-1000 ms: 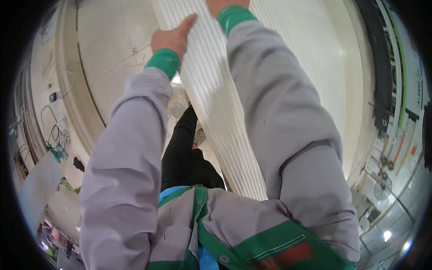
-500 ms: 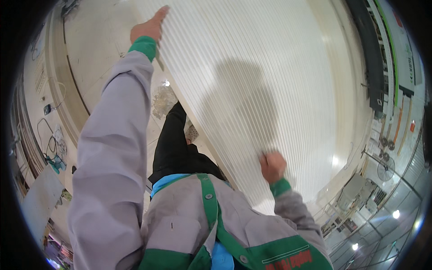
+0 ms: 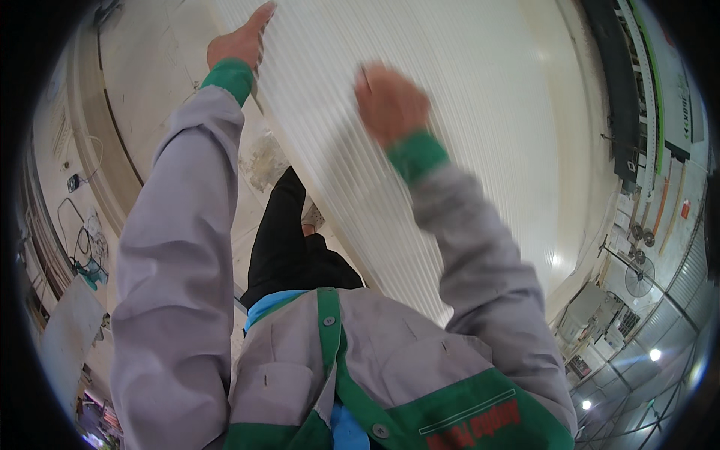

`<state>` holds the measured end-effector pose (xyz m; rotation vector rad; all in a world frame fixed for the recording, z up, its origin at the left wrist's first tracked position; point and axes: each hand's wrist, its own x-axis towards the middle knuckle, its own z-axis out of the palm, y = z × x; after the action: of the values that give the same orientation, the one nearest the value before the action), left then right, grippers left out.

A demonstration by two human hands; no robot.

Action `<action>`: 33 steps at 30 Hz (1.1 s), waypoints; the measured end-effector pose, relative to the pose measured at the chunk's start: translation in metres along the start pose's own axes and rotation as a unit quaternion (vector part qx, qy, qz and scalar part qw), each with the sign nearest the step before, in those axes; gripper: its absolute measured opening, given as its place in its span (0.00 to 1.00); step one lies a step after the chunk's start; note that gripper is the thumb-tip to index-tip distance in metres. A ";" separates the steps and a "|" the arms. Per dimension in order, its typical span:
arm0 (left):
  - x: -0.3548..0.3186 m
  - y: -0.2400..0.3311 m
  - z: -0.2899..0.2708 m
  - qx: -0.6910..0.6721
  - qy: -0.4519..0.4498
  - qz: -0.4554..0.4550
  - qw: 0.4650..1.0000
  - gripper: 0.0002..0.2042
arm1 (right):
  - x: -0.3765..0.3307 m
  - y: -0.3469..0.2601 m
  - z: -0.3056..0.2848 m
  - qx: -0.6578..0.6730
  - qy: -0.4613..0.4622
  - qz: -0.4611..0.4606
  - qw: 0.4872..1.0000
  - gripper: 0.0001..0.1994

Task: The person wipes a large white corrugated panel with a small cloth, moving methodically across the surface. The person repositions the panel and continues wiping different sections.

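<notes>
A large whitish ribbed panel (image 3: 480,150), translucent in look, spreads out in front of me, its left edge running slantwise past my leg. My left hand (image 3: 236,46) is at this edge, far ahead with the arm stretched out. One digit lies along the top face, and the hand seems closed on the edge; its other fingers are mostly hidden. My right hand (image 3: 394,105), blurred by motion, is over the panel's ribbed face with its fingers curled in. Whether it holds anything small is hidden, and so is whether it touches the panel.
A long dark beam (image 3: 611,97) with a green-trimmed machine borders the right side. At lower right stands a fan (image 3: 639,277). Cables and a teal power tool (image 3: 91,271) lie at left, beside a pale board (image 3: 67,337). My leg (image 3: 277,240) is close to the panel's edge.
My right hand has swung forward and left, from the near part of the panel to its far part. The left hand stays at the edge, shifted slightly in view.
</notes>
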<state>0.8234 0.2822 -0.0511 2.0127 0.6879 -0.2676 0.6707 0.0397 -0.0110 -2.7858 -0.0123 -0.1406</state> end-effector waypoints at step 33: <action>0.001 -0.005 0.007 -0.053 0.008 0.061 0.997 0.39 | -0.268 0.060 -0.092 -0.038 -0.023 0.045 0.998 0.10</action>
<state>0.8221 0.2782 -0.0590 1.9482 0.5754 -0.1398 0.3969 -0.0460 0.0279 -2.8584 0.1093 -0.0546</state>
